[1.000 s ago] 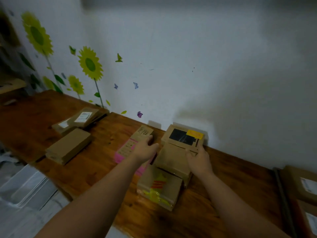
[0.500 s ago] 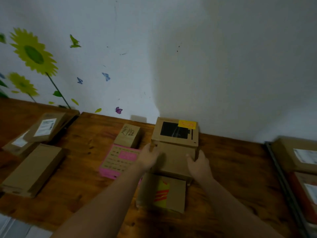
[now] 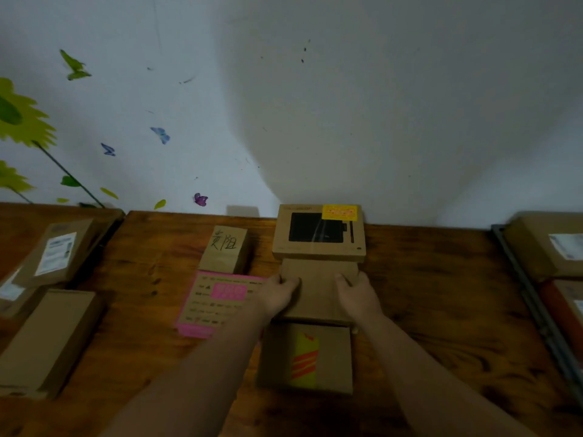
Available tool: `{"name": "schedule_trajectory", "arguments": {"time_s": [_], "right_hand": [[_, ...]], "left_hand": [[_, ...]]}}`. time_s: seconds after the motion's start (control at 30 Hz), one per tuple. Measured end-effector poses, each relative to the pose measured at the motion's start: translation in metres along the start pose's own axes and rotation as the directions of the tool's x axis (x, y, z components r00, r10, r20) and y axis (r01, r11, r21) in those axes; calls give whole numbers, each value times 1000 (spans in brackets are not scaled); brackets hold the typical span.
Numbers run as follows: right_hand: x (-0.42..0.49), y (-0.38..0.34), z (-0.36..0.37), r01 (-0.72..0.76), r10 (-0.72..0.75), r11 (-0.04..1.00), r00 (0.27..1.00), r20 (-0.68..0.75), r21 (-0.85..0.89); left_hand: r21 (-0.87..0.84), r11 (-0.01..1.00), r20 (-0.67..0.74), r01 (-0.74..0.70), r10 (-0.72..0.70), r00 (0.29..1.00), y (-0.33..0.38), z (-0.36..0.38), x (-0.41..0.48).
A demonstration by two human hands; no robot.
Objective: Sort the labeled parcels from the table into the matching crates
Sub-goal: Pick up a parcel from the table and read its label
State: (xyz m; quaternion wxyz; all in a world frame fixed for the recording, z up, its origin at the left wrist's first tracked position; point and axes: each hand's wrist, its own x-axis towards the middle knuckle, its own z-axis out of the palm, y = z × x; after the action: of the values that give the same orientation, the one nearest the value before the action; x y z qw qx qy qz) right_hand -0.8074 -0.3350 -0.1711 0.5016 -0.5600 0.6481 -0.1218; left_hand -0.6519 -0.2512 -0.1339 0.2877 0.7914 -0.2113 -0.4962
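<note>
A plain brown parcel (image 3: 318, 288) lies in the middle of the wooden table (image 3: 441, 310). My left hand (image 3: 279, 294) grips its left edge and my right hand (image 3: 358, 296) grips its right edge. Behind it, against the wall, sits a brown box with a black picture and a yellow sticker (image 3: 318, 231). In front of it lies a brown parcel with a yellow and orange label (image 3: 304, 357). To the left are a pink-labelled parcel (image 3: 217, 302) and a small brown parcel with handwriting (image 3: 224, 249).
Brown parcels with white labels (image 3: 55, 252) and a long plain one (image 3: 47, 339) lie at the far left. At the right edge, parcels with white labels (image 3: 549, 244) sit behind a dark frame (image 3: 533, 307). The white wall with flower and butterfly stickers stands close behind.
The view has swung right and now faces the wall squarely. Both hands have closed in on the two sides of the plain brown parcel and now grip it.
</note>
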Motion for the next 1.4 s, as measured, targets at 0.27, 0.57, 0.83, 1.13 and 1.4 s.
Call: {"name": "schedule_trajectory", "arguments": {"time_s": [0.27, 0.57, 0.83, 1.13, 1.4], "right_hand": [[-36, -30, 8, 69, -61, 997, 982, -180, 42], [-142, -77, 36, 330, -194, 911, 871, -451, 245], [-181, -98, 52, 462, -245, 844, 785, -569, 274], [-193, -107, 20, 572, -396, 766, 780, -484, 295], [-170, -110, 7, 396, -254, 817, 900, -355, 419]], "left_hand": [[-262, 959, 20, -106, 115, 993, -4, -24, -8], [-674, 738, 181, -23, 195, 964, -8, -86, -45], [-623, 782, 348, 3, 274, 896, -9, -118, -74], [-639, 769, 353, -4, 298, 887, -12, -125, -74], [-432, 604, -349, -670, 573, 742, 14, -88, -78]]}}
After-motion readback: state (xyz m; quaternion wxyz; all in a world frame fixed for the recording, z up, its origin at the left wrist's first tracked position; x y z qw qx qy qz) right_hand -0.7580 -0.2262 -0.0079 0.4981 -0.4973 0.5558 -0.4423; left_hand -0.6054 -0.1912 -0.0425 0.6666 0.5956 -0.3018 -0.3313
